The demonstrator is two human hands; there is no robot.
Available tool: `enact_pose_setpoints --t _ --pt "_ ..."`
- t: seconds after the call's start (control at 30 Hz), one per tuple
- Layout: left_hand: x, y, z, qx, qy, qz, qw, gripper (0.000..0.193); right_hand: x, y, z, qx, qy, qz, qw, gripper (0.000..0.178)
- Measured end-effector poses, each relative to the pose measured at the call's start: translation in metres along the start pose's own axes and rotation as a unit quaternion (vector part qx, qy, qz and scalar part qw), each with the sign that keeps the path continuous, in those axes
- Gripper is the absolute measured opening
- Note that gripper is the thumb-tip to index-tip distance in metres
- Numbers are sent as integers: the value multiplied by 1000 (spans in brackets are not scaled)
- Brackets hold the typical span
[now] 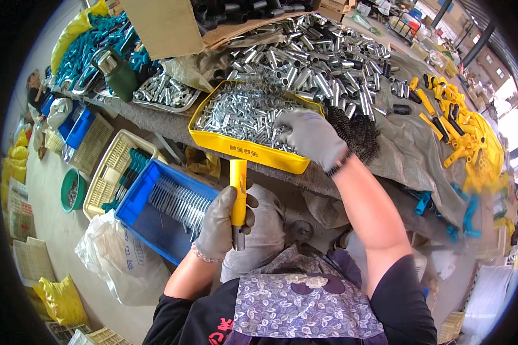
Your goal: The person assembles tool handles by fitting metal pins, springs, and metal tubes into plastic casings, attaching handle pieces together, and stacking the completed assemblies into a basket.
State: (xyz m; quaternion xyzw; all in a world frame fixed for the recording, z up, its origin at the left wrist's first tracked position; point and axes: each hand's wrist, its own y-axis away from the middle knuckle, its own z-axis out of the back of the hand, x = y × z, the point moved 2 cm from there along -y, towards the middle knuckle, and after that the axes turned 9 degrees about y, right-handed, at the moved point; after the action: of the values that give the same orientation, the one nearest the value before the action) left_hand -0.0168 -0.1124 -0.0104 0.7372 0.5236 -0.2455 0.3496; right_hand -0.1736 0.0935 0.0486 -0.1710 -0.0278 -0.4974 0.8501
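Observation:
My left hand [217,224], in a grey glove, is wrapped round a yellow plastic tube-shaped handle [237,192] held upright. A short metal tube end [239,238] sticks out below the grip. My right hand [313,137], also gloved, is over the right side of a yellow tray [218,142], its curled fingers down among the parts. Small silvery metal pins or sleeves [236,115] fill this tray, with thin coil springs [253,88] along its far side. Whatever the right fingertips pinch is too small to make out.
Chrome tubes [322,63] are heaped behind the tray; yellow handles [452,115] lie at the right. Dark springs [357,135] sit beside my right wrist. A green flask [116,75] and teal parts [89,49] stand left. Below is a blue crate [149,224] of metal rods.

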Motion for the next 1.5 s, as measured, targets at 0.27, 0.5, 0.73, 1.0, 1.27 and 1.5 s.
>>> enact_pose_setpoints --t 0.27,0.5,0.73,1.0,1.27,1.5 --pt "0 -3 10 -10 54 11 998 55 -9 -1 15 89 -66 -28 993 19" --pt "7 -7 6 101 311 142 935 47 74 73 25 105 -531 -74 838 20" --pt "14 -2 -16 219 409 182 867 46 84 90 0 -103 -362 85 923 24" --pt "1 4 -12 240 108 107 959 81 92 101 -14 66 -744 -141 649 40" --pt "-29 -9 -16 61 210 -110 970 53 119 113 -55 422 -669 -84 606 48" --pt "-28 -13 8 30 198 -133 971 49 142 95 -48 242 -204 24 948 45"
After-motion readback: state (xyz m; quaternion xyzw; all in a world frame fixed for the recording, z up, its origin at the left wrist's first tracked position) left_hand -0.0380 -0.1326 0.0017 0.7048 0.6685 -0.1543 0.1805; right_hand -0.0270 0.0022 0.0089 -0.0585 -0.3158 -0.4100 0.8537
